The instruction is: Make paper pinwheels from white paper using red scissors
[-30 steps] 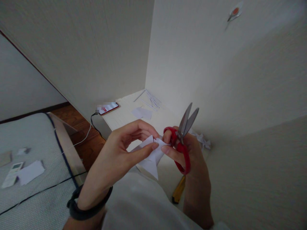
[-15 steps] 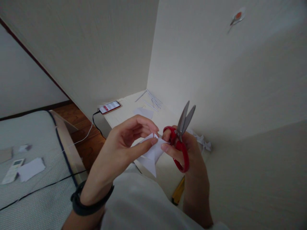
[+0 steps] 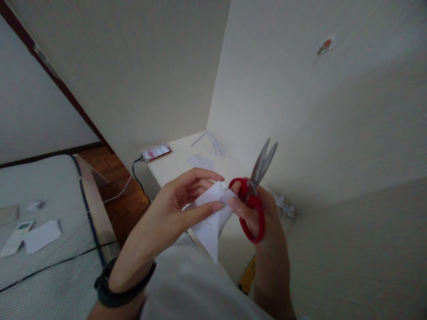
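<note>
A folded piece of white paper (image 3: 209,226) hangs between my hands, one pointed corner downward. My left hand (image 3: 182,202) pinches it, thumb lying across the front and fingers behind. With thumb and fingertip, my right hand (image 3: 267,218) grips the paper's right edge. That same hand also carries red-handled scissors (image 3: 255,195), their handle loops around its fingers. The blades point up and away from the paper, slightly apart. Part of the paper behind my left fingers is hidden.
Thin white paper strips (image 3: 215,144) and a flat paper piece (image 3: 200,161) lie on the white table (image 3: 180,149). A plugged-in phone (image 3: 158,152) sits at its left edge. White folded paper (image 3: 283,204) is by the wall. A remote (image 3: 16,238) rests on the bed (image 3: 66,275).
The folded paper has turned and opened out a little, so more of its front face and lower point shows. Both hands keep their hold, and the scissors have shifted slightly right.
</note>
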Available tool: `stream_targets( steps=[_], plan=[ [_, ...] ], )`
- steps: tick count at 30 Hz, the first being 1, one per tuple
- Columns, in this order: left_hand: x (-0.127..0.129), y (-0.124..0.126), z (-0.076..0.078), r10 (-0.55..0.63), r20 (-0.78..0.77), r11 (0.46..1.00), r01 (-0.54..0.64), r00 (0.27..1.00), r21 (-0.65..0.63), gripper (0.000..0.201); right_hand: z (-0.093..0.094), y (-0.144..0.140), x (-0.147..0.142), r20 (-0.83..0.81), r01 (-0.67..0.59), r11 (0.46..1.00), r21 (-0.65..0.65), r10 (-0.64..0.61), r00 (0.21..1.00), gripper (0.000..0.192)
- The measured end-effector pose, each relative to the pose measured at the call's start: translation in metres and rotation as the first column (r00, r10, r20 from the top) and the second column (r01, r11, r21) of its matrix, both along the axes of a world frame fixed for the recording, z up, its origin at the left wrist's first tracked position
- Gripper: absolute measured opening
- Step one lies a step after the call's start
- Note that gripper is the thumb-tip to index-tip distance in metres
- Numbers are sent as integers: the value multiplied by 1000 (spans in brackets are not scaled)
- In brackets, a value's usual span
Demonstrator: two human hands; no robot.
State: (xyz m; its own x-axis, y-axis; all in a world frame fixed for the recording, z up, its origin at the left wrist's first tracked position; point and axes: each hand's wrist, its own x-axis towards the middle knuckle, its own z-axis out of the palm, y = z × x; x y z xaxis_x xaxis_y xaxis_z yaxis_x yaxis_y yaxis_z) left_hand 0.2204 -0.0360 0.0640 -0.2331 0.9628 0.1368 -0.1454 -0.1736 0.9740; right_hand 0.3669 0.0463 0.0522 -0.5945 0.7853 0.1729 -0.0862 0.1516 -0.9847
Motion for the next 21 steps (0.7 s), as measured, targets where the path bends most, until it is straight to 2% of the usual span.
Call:
stream_targets(
  steps=[3, 8, 13, 15, 18, 21],
  plan=[
    [-1, 0, 0, -12, -42, 1000, 12, 999, -5, 15, -2, -1, 0, 8, 4, 999, 35, -5, 1000, 10],
    [-4, -7, 1, 168, 99, 985, -170, 981, 14, 17, -6, 6, 3, -53, 41, 999, 12, -40, 998, 10],
    [-8, -16, -3, 250, 163, 967, -255, 954, 7, 19, -9, 7, -2, -111, 16, 999, -40, -20, 994, 12],
    [-9, -17, -6, 252, 157, 966, -259, 955, 25, 22, -8, 4, -4, -138, 0, 999, -50, -7, 990, 13],
    [-12, -17, -7, 195, 122, 978, -203, 973, 55, 31, -3, 1, -5, -152, -7, 998, -61, -2, 988, 13],
    [-16, -18, -4, 182, 46, 979, -186, 982, 84, 34, 6, 0, -5, -79, -56, 998, -32, 54, 995, 11]
  ],
)
